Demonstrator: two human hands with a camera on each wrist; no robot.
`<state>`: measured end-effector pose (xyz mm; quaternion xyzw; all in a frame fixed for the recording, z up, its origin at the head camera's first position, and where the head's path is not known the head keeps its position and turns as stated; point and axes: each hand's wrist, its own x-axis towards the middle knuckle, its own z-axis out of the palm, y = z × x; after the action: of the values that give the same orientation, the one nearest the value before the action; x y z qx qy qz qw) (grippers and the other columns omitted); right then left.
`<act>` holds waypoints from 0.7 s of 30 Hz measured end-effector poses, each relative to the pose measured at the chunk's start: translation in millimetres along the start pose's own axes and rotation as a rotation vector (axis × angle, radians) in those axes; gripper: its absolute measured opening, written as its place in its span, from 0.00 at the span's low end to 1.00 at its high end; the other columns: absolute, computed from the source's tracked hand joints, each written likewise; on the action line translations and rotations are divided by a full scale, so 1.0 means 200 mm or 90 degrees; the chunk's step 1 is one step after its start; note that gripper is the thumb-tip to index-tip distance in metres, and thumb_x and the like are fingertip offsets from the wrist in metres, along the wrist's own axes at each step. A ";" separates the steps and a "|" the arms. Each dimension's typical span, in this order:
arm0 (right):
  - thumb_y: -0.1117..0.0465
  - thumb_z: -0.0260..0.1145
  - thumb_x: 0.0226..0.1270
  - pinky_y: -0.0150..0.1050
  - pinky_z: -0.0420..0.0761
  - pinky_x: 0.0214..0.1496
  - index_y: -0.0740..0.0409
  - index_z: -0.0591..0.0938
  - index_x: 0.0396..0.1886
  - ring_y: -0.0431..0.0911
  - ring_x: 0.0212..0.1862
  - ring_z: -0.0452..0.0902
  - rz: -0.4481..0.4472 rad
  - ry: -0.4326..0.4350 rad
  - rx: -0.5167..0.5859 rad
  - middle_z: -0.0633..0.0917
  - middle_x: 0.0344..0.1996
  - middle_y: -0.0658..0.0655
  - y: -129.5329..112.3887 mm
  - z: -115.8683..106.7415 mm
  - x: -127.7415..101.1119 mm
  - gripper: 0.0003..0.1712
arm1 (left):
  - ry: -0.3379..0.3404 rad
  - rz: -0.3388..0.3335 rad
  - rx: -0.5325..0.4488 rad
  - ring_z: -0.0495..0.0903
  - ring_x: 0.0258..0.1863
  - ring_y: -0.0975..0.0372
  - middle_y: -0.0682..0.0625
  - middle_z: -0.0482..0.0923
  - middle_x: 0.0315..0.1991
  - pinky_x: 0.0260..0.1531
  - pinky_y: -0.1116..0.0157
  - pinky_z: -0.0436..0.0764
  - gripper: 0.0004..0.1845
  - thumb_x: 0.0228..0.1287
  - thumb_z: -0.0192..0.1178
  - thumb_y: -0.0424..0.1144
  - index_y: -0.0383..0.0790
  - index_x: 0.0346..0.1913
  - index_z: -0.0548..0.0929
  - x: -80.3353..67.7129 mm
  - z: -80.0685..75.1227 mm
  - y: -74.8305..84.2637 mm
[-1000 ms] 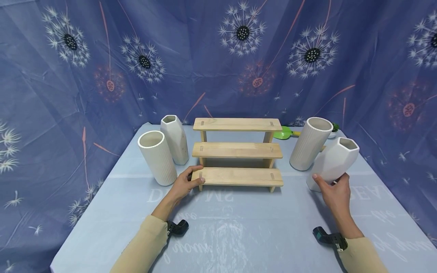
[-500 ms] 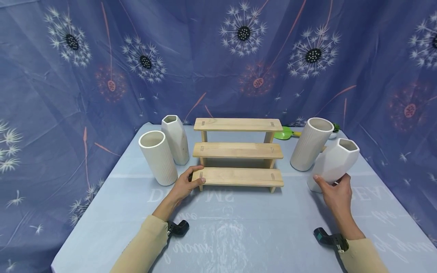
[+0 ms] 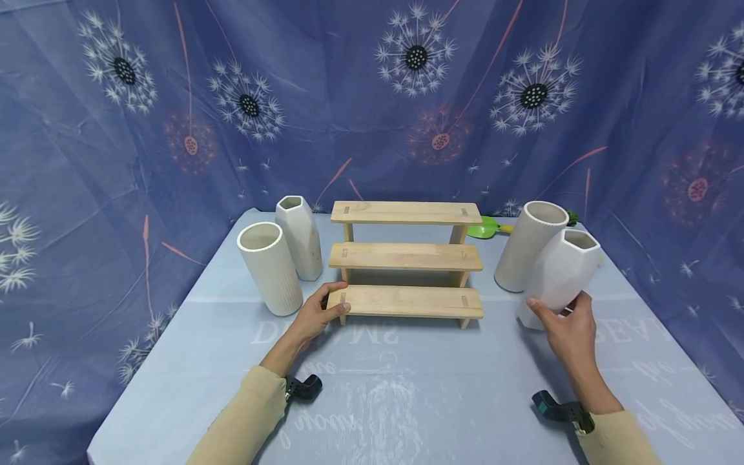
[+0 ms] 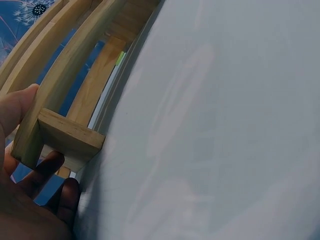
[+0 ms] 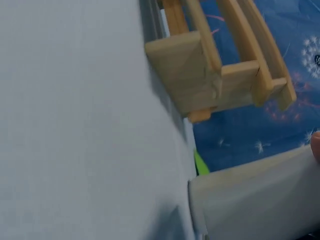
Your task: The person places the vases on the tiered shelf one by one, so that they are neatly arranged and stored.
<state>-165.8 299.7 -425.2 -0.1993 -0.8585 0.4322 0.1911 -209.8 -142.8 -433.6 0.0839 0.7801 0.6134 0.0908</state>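
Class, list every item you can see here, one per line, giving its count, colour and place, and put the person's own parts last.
Stepped wooden shelf: one, pale wood, table centre.
Ribbed vases: two, white, one left, one right.
Faceted vases: two, white, one back left, one tilted at right.
Green scoop: one, behind the shelf.
Tablecloth: one, light blue.
Backdrop: one, blue, dandelion print.
Left hand: grips the shelf's lowest step.
Right hand: holds the tilted faceted vase.

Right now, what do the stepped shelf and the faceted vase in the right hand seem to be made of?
Stepped shelf: pale unfinished-looking wood, with visible grain and joints. Faceted vase: matte white, probably ceramic, possibly plaster; smooth, opaque angular walls.
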 end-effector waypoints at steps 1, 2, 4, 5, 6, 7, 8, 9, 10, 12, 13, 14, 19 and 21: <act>0.46 0.69 0.56 0.34 0.67 0.42 0.58 0.56 0.70 0.56 0.58 0.69 -0.002 -0.002 0.000 0.69 0.62 0.63 -0.01 0.00 0.00 0.49 | 0.000 0.000 -0.002 0.67 0.60 0.53 0.40 0.63 0.67 0.53 0.68 0.69 0.28 0.62 0.61 0.35 0.38 0.65 0.68 0.00 0.00 0.00; 0.46 0.69 0.56 0.33 0.67 0.41 0.58 0.56 0.70 0.56 0.58 0.69 -0.003 -0.005 0.001 0.69 0.62 0.63 -0.03 0.00 -0.01 0.49 | 0.001 0.001 -0.002 0.68 0.60 0.53 0.40 0.64 0.67 0.52 0.68 0.69 0.28 0.62 0.61 0.35 0.39 0.65 0.68 0.00 0.00 0.00; 0.45 0.69 0.56 0.33 0.67 0.41 0.58 0.55 0.70 0.56 0.58 0.68 -0.004 -0.013 0.001 0.69 0.63 0.63 -0.05 0.01 -0.02 0.50 | 0.001 0.002 -0.005 0.68 0.59 0.53 0.39 0.64 0.66 0.52 0.68 0.69 0.28 0.63 0.61 0.35 0.38 0.65 0.68 0.00 0.00 0.00; 0.44 0.69 0.56 0.34 0.67 0.41 0.58 0.55 0.70 0.56 0.58 0.68 -0.003 -0.018 0.000 0.69 0.63 0.63 -0.06 0.01 -0.02 0.50 | 0.001 0.002 -0.004 0.68 0.59 0.53 0.39 0.64 0.66 0.52 0.68 0.69 0.28 0.63 0.61 0.35 0.38 0.65 0.68 0.00 0.00 0.00; 0.44 0.69 0.56 0.35 0.67 0.42 0.58 0.54 0.71 0.56 0.58 0.68 -0.003 -0.022 0.000 0.69 0.63 0.64 -0.08 0.01 -0.02 0.50 | 0.001 0.003 -0.003 0.68 0.59 0.53 0.39 0.64 0.66 0.52 0.68 0.69 0.28 0.63 0.61 0.35 0.38 0.65 0.68 0.00 0.00 0.00; 0.44 0.69 0.56 0.36 0.67 0.43 0.57 0.54 0.71 0.56 0.58 0.68 -0.002 -0.026 0.001 0.69 0.64 0.64 -0.09 0.01 -0.03 0.51 | 0.000 0.003 -0.003 0.68 0.59 0.53 0.39 0.64 0.66 0.52 0.68 0.69 0.28 0.63 0.61 0.35 0.38 0.65 0.67 0.00 0.00 0.00; 0.43 0.69 0.56 0.37 0.68 0.43 0.57 0.54 0.71 0.56 0.59 0.68 -0.003 -0.028 0.003 0.69 0.64 0.63 -0.10 0.01 -0.03 0.51 | -0.001 0.004 -0.002 0.68 0.59 0.53 0.39 0.64 0.66 0.52 0.68 0.69 0.28 0.63 0.61 0.35 0.37 0.66 0.67 0.00 0.00 -0.01; 0.43 0.69 0.56 0.38 0.68 0.44 0.57 0.54 0.71 0.56 0.58 0.67 -0.004 -0.031 0.006 0.69 0.64 0.63 -0.11 0.01 -0.04 0.51 | -0.002 0.004 -0.002 0.68 0.59 0.52 0.39 0.64 0.67 0.52 0.68 0.69 0.28 0.63 0.60 0.35 0.37 0.66 0.67 0.00 0.00 -0.01; 0.43 0.68 0.56 0.39 0.68 0.45 0.57 0.54 0.71 0.55 0.58 0.67 -0.005 -0.033 0.006 0.69 0.64 0.63 -0.12 0.01 -0.04 0.51 | -0.002 0.004 -0.001 0.68 0.59 0.52 0.39 0.63 0.67 0.52 0.68 0.69 0.29 0.63 0.60 0.35 0.37 0.66 0.66 0.00 0.00 -0.01; 0.43 0.69 0.56 0.40 0.68 0.45 0.57 0.54 0.71 0.54 0.58 0.68 -0.009 -0.035 0.011 0.69 0.63 0.63 -0.15 0.02 -0.05 0.50 | -0.003 0.004 -0.002 0.68 0.59 0.52 0.39 0.63 0.67 0.52 0.68 0.69 0.29 0.63 0.60 0.35 0.37 0.66 0.66 0.00 0.00 -0.01; 0.43 0.69 0.56 0.40 0.69 0.45 0.56 0.55 0.71 0.54 0.57 0.68 -0.011 -0.035 0.014 0.69 0.63 0.62 -0.16 0.02 -0.05 0.50 | -0.003 0.004 -0.002 0.68 0.59 0.52 0.39 0.64 0.66 0.52 0.68 0.69 0.29 0.63 0.60 0.35 0.37 0.66 0.66 0.00 0.00 -0.01; 0.43 0.69 0.55 0.39 0.69 0.45 0.56 0.55 0.71 0.53 0.57 0.68 -0.012 -0.037 0.015 0.70 0.63 0.62 -0.17 0.02 -0.05 0.50 | -0.002 0.004 -0.001 0.68 0.59 0.52 0.39 0.64 0.66 0.51 0.68 0.69 0.29 0.63 0.61 0.35 0.37 0.66 0.67 0.00 0.00 -0.01; 0.41 0.69 0.55 0.39 0.69 0.44 0.55 0.54 0.71 0.52 0.57 0.67 -0.013 -0.051 0.025 0.69 0.64 0.61 -0.24 0.03 -0.06 0.52 | 0.000 0.004 -0.004 0.68 0.58 0.52 0.39 0.64 0.66 0.51 0.68 0.69 0.28 0.63 0.61 0.35 0.38 0.65 0.67 0.00 0.00 -0.01; 0.40 0.68 0.55 0.39 0.70 0.44 0.55 0.54 0.71 0.53 0.57 0.67 -0.016 -0.056 0.029 0.69 0.64 0.60 -0.26 0.03 -0.06 0.52 | 0.002 0.005 -0.007 0.68 0.58 0.52 0.40 0.64 0.66 0.52 0.68 0.69 0.28 0.63 0.61 0.35 0.38 0.65 0.68 0.00 0.00 -0.01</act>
<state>-168.0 261.1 -388.7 -0.1648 -0.8585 0.4574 0.1628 -209.2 -142.6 -434.9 0.0853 0.7767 0.6178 0.0880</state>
